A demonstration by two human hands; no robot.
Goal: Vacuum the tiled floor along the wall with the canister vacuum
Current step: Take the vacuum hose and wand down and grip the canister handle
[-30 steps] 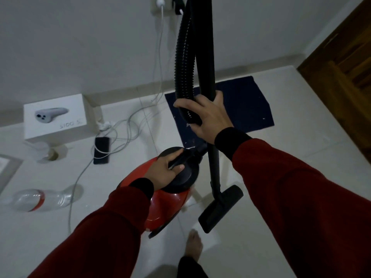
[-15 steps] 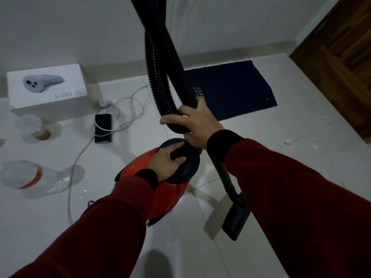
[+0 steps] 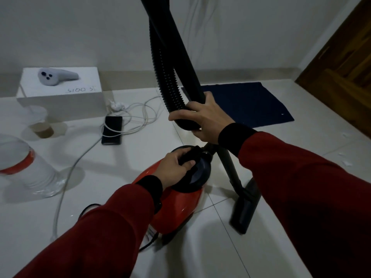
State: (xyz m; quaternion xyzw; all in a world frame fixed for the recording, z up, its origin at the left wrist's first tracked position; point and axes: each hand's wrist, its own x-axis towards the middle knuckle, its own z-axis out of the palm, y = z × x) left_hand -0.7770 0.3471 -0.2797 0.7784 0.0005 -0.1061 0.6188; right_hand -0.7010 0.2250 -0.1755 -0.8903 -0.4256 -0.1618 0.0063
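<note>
Glossy pale square floor tiles (image 3: 230, 247) with thin grout lines run up to a plain whitish wall (image 3: 80, 33) edged by a low skirting strip, and a dark wooden door (image 3: 345, 63) with raised panels stands at the right. On the tiles sits the canister vacuum with a smooth red plastic shell (image 3: 178, 207) and a round black cap on top. The left hand (image 3: 176, 169), coming out of a dark red knit sleeve with a black cuff, is curled closed over the black handle on that cap. The right hand (image 3: 204, 117) is wrapped around two things at once: the ribbed, corrugated black hose (image 3: 166, 77), which rises out of the top of the view, and the smooth rigid black wand tube (image 3: 180, 53) crossing just behind it. Below the hand the tube slants down to the flat, oblong black floor nozzle (image 3: 244, 209), which rests on the tiles just to the right of the canister. A dark blue rectangular fabric mat (image 3: 257, 103) lies flat against the skirting behind the hands. To the left, a white cardboard box printed with a grey controller (image 3: 60, 87) sits by the wall, with tangled white cables (image 3: 138, 113) looping over a slim black phone (image 3: 112, 130) beside it. A clear ridged plastic bottle with a red band (image 3: 30, 169) lies on its side at the far left, near a small brown cardboard roll (image 3: 43, 131).
</note>
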